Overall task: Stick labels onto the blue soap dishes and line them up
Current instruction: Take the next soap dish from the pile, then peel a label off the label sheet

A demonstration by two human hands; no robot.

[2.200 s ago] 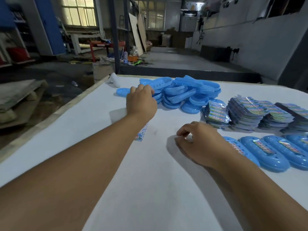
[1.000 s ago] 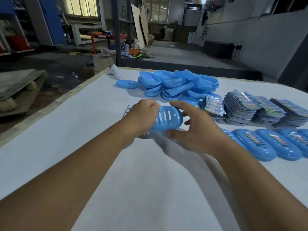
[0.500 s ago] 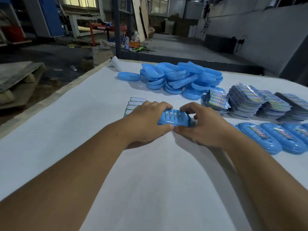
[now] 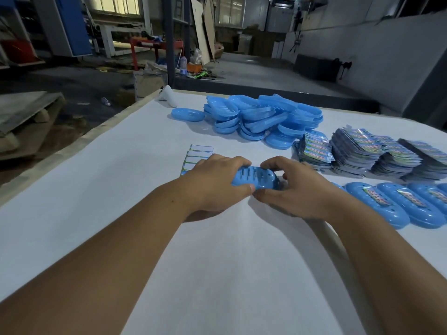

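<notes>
Both the left hand (image 4: 215, 187) and right hand (image 4: 297, 189) grip one blue soap dish (image 4: 254, 178) slotted-side up on the tabletop (image 4: 217, 262), apparently steadying it for a label from the label sheet (image 4: 197, 155).

Slotted blue soap dish (image 4: 254, 177) (underside up) gripped above table.

upper left: bright windows (image 4: 116, 4), blue cabinet (image 4: 70, 22) | upper centre: dark steel post (image 4: 168, 39), boards (image 4: 202, 27) leaning, red-framed bench (image 4: 145, 44) | right: grey wall (image 4: 375, 52), low dark unit (image 4: 316, 67) against it | floor (image 4: 254, 71): grey concrete, litter | left edge: wooden pallet (image 4: 26, 117) | foreground: white table (image 4: 229, 274)
</notes>
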